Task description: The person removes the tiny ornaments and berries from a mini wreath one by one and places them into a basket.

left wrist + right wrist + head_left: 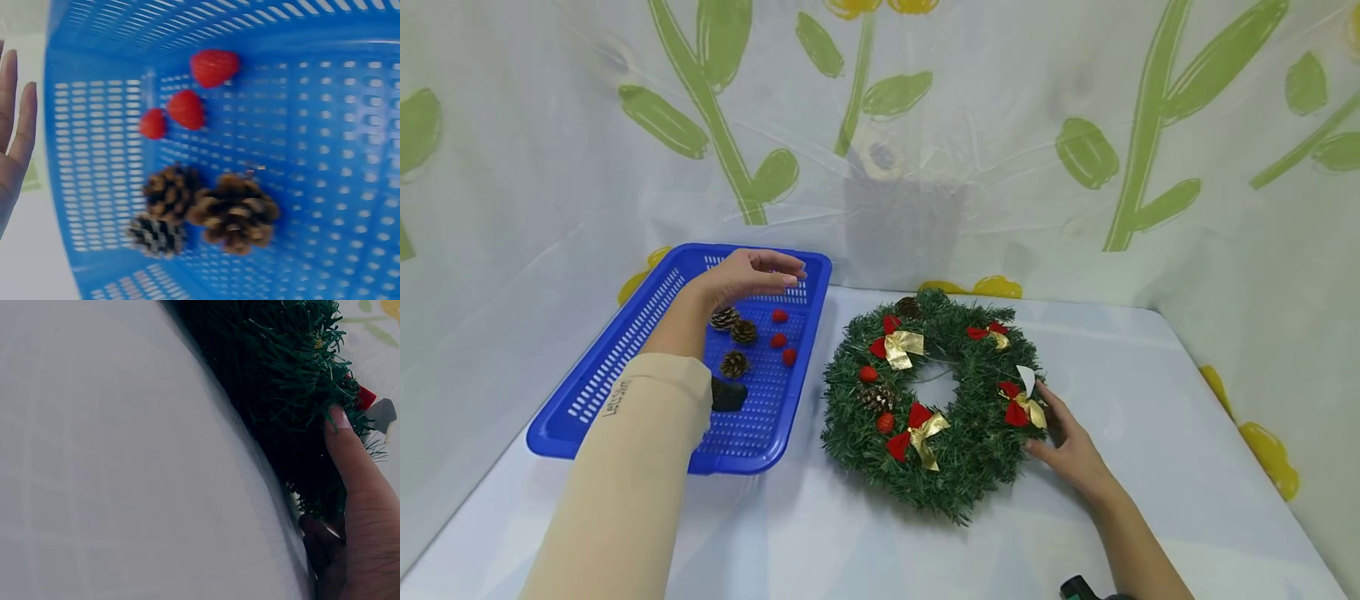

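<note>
Left hand [752, 275]: released, flat above blue perforated plastic basket [587, 392].
Right hand [1067, 446]: fingers straight against green tinsel wreath [932, 400].
Risk: wreath likely sliding under a one-sided push.

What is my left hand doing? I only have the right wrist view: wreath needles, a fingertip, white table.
Observer: Your left hand hovers open over the blue basket, holding nothing.
Operator: What's in the basket?
Observer: Three pine cones and three red berries, lying loose on its floor.
Operator: And my right hand?
Observer: The right hand rests against the wreath at its outer edge, beside a red-and-gold bow.
</note>
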### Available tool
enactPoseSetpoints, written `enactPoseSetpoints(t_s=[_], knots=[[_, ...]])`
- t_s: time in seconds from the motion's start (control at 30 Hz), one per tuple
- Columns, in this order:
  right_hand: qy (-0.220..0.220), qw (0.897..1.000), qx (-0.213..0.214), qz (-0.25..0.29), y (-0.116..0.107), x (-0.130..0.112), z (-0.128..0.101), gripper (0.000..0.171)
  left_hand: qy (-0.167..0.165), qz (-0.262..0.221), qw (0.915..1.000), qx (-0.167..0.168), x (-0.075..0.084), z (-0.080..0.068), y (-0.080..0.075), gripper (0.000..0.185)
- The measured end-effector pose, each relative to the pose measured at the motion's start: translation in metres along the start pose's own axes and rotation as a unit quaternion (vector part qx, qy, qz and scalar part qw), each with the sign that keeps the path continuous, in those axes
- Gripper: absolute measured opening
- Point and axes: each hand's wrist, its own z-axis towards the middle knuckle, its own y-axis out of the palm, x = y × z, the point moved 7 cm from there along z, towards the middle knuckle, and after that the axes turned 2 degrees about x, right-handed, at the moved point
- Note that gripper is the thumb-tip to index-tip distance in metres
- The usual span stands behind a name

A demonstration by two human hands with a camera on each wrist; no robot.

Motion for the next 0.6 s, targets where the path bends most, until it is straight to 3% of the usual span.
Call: enactPoseSetpoints(t_s=[0.3,0.6], knots=[[0.01,1.0,0.004,-0.011,-0.001,0.001,0.001,0.087,0.05,-0.04,0.9979,-0.007,0.043,0.01,0.011,0.043],[0.011,1.0,-0.001,-0.007,0.0,0.002,0.0,0.086,0.056,-0.036,0.9975,-0.026,0.054,0.031,0.042,0.039]])
